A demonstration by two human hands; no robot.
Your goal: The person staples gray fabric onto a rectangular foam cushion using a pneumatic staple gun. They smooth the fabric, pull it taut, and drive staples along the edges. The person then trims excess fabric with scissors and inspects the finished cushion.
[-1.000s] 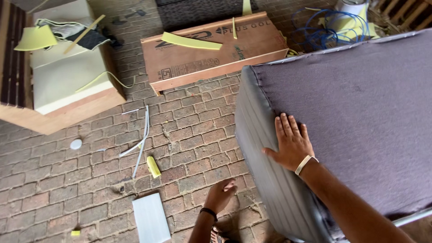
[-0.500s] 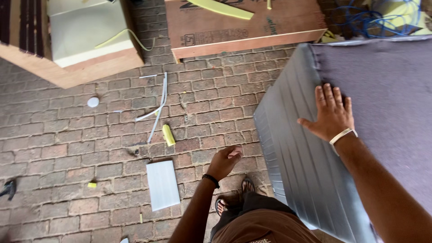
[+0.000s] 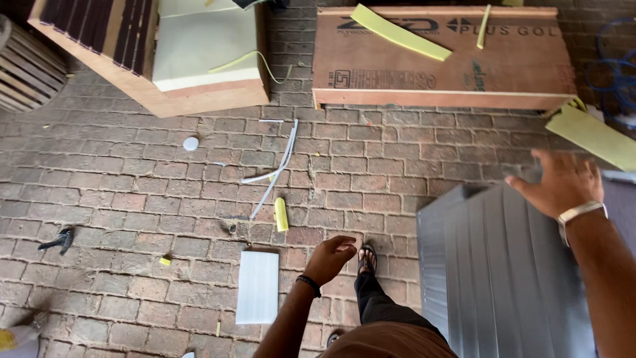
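Right hand (image 3: 563,182) spread open, fingers splayed, hovering at or just touching the top far edge of the grey upholstered cushion (image 3: 503,265); contact hard to tell through motion blur. Left hand (image 3: 329,258) loosely curled, empty, hanging over the brick floor (image 3: 132,199), apart from everything. Cushion standing on the floor at the right side, ribbed grey face toward the camera, long axis running from near the feet away toward the right edge of view. Cushion to the right of the left hand and directly under the right hand; right hand clearly the nearer one. Sandalled foot (image 3: 367,257) just beside the cushion's near-left corner. White flat panel (image 3: 258,287) on the floor left of the left hand, small yellow foam piece (image 3: 281,214) beyond it, thin white strips (image 3: 275,174) further out. Plywood board (image 3: 440,58) with yellow foam strips along the far side, wooden box frame with foam (image 3: 179,56) at far left.
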